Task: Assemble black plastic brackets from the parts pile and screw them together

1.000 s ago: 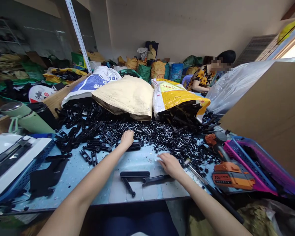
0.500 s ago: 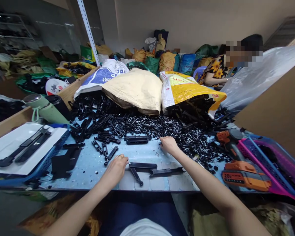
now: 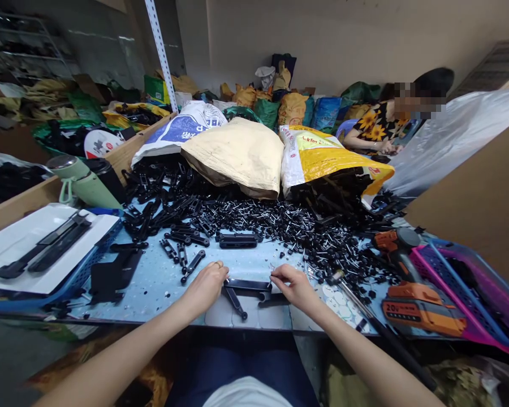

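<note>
My left hand [image 3: 206, 287] is closed in a pinch at the left end of a long black plastic arm [image 3: 248, 284], where a second, shorter arm [image 3: 236, 305] angles toward the table's front edge. Over the right end of the long arm, my right hand [image 3: 294, 287] has thumb and fingertips pressed together; whatever small piece is between them is too tiny to identify. Partly under the right hand lies another black part [image 3: 271, 299]. Behind both hands spreads a heap of small black-headed screws [image 3: 271, 217]. A stack of black bars [image 3: 238, 240] lies in front of that heap.
An orange cordless drill [image 3: 419, 311] and a pink basket [image 3: 428, 271] stand at right. A metal-tipped rod [image 3: 360, 302] lies beside my right forearm. At left are a white tray [image 3: 21, 271] and a green bottle [image 3: 78, 181]. Sacks [image 3: 237, 155] line the back; a person sits beyond.
My right hand has come back from the edge of the screw heap to the right end of the long black arm. The left hand stays at the arm's left end.
</note>
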`<state>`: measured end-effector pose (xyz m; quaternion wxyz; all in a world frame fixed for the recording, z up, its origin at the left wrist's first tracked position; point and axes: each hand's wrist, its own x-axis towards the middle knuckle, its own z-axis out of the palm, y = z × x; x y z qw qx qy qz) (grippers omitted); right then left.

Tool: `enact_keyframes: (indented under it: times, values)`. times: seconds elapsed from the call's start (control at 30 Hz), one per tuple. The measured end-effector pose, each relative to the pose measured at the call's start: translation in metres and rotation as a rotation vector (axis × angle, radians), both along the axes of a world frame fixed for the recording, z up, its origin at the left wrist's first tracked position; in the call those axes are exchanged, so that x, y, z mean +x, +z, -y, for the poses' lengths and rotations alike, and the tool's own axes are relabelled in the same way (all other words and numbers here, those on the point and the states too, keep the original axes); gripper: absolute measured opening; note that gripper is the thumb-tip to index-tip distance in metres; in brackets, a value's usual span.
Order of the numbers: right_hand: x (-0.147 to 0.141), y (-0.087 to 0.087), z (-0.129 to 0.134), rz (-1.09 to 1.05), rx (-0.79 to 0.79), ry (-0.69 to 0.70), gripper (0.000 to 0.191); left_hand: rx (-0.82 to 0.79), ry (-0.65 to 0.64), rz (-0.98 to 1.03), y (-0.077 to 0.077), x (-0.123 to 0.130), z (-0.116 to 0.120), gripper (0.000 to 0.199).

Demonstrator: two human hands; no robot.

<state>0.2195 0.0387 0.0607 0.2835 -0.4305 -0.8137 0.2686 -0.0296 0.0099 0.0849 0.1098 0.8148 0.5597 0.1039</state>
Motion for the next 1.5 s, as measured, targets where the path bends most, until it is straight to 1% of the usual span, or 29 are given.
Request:
enact_keyframes:
  times: [0.1, 0.17, 0.23, 0.33, 0.43, 0.5, 0.7, 0.77, 0.87, 0.97, 1.03, 1.07, 1.1, 1.2, 1.23, 1.3, 1.37, 1.4, 1.43, 1.5]
  values:
    - [0.0, 0.0, 0.006, 0.076, 0.073, 0.075, 0.016, 0.028, 0.047, -0.028, -0.005, -0.001, 0.001, 0.024]
    - [0.001, 0.001, 0.01, 0.147, 0.096, 0.14, 0.019, 0.049, 0.051, -0.047, -0.007, 0.0, 0.004, 0.025]
    - [0.001, 0.001, 0.013, 0.213, 0.124, 0.171, 0.022, 0.057, 0.035, -0.049, -0.009, 0.001, 0.006, 0.024]
    - [0.001, -0.003, 0.016, 0.239, 0.168, 0.153, 0.024, 0.113, 0.006, -0.035, -0.017, 0.005, 0.008, 0.022]
    - [0.0, -0.008, 0.017, 0.195, 0.181, 0.127, 0.024, 0.227, -0.071, -0.022, -0.03, 0.005, 0.01, 0.027]
    - [0.001, -0.011, 0.016, 0.159, 0.181, 0.124, 0.025, 0.272, -0.122, -0.017, -0.037, 0.002, 0.01, 0.031]
    - [0.006, -0.017, 0.021, 0.088, 0.223, 0.146, 0.026, 0.37, -0.249, 0.037, -0.048, -0.01, 0.013, 0.031]
    - [0.009, -0.02, 0.023, 0.109, 0.237, 0.152, 0.03, 0.382, -0.265, 0.022, -0.052, -0.012, 0.012, 0.031]
    - [0.016, -0.029, 0.024, 0.138, 0.241, 0.158, 0.036, 0.338, -0.266, -0.022, -0.057, -0.012, 0.008, 0.032]
    - [0.022, -0.04, 0.022, 0.176, 0.246, 0.164, 0.041, 0.296, -0.209, -0.06, -0.055, -0.007, 0.008, 0.029]
    - [0.025, -0.044, 0.019, 0.255, 0.258, 0.168, 0.045, 0.323, -0.147, -0.07, -0.05, 0.001, 0.01, 0.027]
    - [0.026, -0.045, 0.017, 0.301, 0.265, 0.174, 0.047, 0.338, -0.148, -0.067, -0.049, 0.006, 0.012, 0.028]
    - [0.027, -0.044, 0.016, 0.342, 0.274, 0.187, 0.048, 0.348, -0.179, -0.059, -0.048, 0.012, 0.014, 0.031]
    - [0.03, -0.041, 0.01, 0.437, 0.327, 0.241, 0.047, 0.316, -0.358, -0.057, -0.049, 0.03, 0.012, 0.043]
    - [0.031, -0.04, 0.008, 0.468, 0.348, 0.236, 0.048, 0.295, -0.385, -0.066, -0.05, 0.035, 0.009, 0.046]
    - [0.034, -0.038, 0.003, 0.521, 0.374, 0.171, 0.048, 0.253, -0.356, -0.081, -0.049, 0.042, 0.0, 0.044]
    - [0.036, -0.032, 0.001, 0.515, 0.375, 0.083, 0.051, 0.211, -0.266, -0.061, -0.043, 0.045, -0.007, 0.041]
    - [0.036, -0.026, 0.001, 0.47, 0.368, 0.075, 0.053, 0.193, -0.221, -0.027, -0.037, 0.045, -0.007, 0.042]
    - [0.036, -0.018, 0.003, 0.395, 0.355, 0.107, 0.054, 0.18, -0.19, 0.032, -0.03, 0.045, -0.006, 0.046]
    - [0.031, 0.003, 0.011, 0.161, 0.283, 0.237, 0.056, 0.159, -0.172, 0.245, -0.014, 0.046, 0.005, 0.052]
